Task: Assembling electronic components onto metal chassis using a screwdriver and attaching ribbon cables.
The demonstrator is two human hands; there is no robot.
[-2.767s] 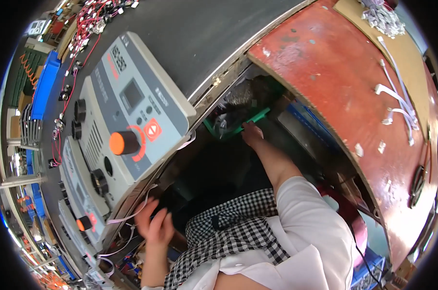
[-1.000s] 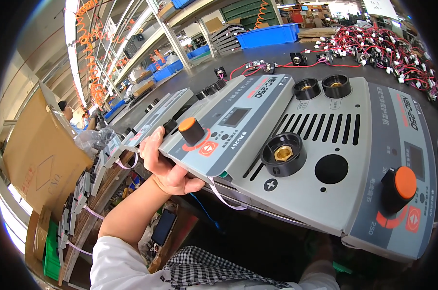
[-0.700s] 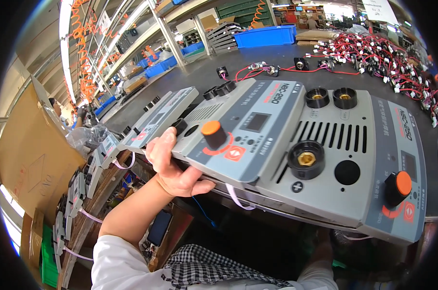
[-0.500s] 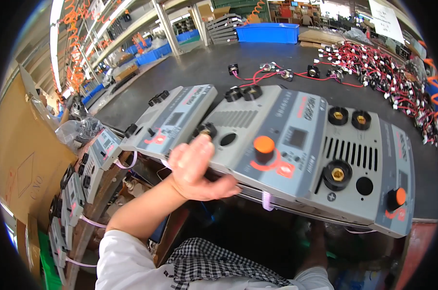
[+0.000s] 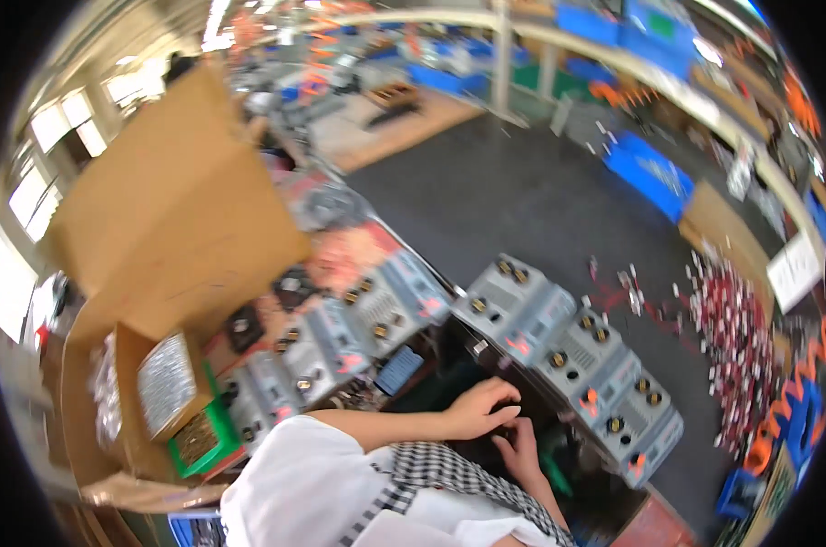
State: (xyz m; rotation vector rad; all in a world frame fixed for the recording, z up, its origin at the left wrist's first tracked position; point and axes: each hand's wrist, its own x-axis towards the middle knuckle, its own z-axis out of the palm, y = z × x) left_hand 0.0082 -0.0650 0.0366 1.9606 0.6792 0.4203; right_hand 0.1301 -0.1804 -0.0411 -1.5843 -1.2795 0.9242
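Both hands are held close together, low in front of my body, over a dark gap beside the bench edge. My left hand (image 5: 484,408) is loosely bent, with a space between its fingers and thumb. Just below it, my right hand (image 5: 522,451) has thumb and finger spread, its tips near the left hand's. I see nothing held in either, though blur could hide something small. Nearest to them stands a row of grey front panels: one (image 5: 497,308) at the left, a middle one (image 5: 569,366) and a right one (image 5: 630,415), with black-and-brass sockets; the last two show orange knobs.
More grey panels (image 5: 381,317) line the bench at left. Behind them stands a large cardboard box (image 5: 180,196); a green tray (image 5: 226,428) of small parts sits lower left. Red-wired parts (image 5: 727,351) are heaped on the black tabletop (image 5: 486,196) at right, near a blue bin (image 5: 650,173).
The view has swung left, showing more of the box and left-hand panels. My left hand has come away from the panels and now meets my right hand, which has risen into clearer sight.
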